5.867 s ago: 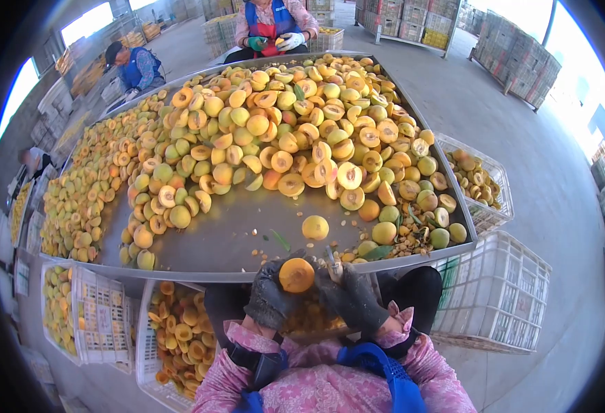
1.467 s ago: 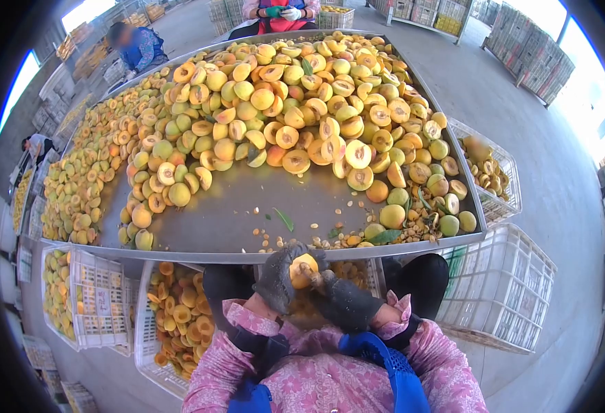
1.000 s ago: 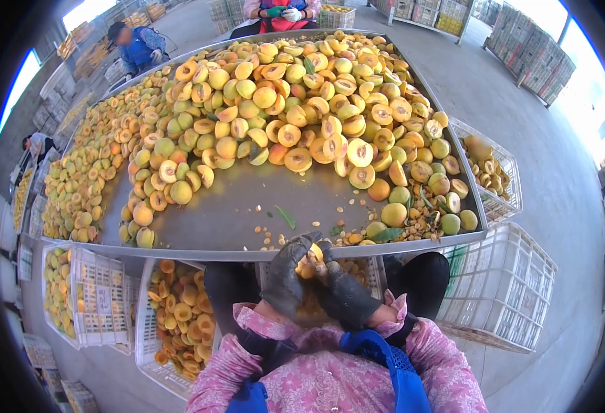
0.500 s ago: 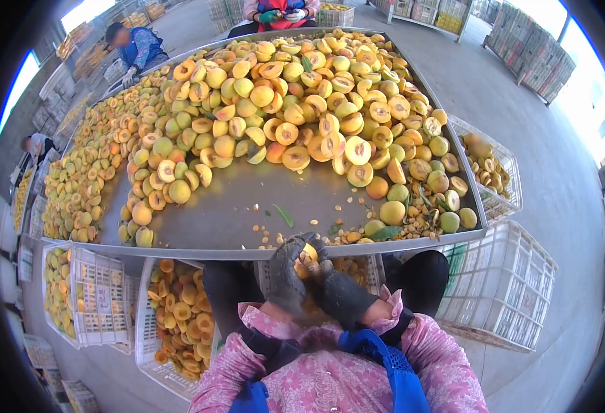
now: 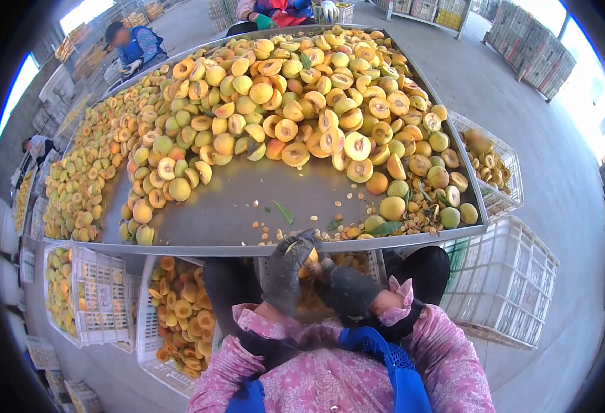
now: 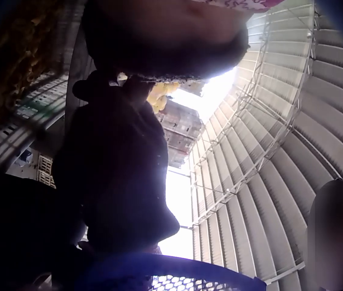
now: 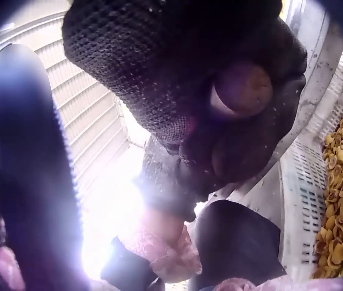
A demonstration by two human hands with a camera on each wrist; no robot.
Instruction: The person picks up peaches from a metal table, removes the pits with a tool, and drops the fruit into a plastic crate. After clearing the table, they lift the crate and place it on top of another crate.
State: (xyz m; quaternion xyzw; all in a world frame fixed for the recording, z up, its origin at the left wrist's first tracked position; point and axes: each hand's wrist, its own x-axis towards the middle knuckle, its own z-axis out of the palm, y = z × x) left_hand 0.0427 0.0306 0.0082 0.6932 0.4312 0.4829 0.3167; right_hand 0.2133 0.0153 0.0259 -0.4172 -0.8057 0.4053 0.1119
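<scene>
Yellow-orange fruit (image 5: pixel 312 257): mostly hidden, gripped in your gloved left hand (image 5: pixel 285 272) by the worktop's (image 5: pixel 237 219) near edge; can't tell cut or whole. Round-ended handle (image 7: pixel 244 90): brownish butt pokes from your gloved right hand (image 5: pixel 348 288), rest hidden.

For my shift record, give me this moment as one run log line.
left hand: holds fruit; right hand: beside that fruit, grip unclear; metal table: piled peaches; white crate by left leg: fruit halves
</scene>
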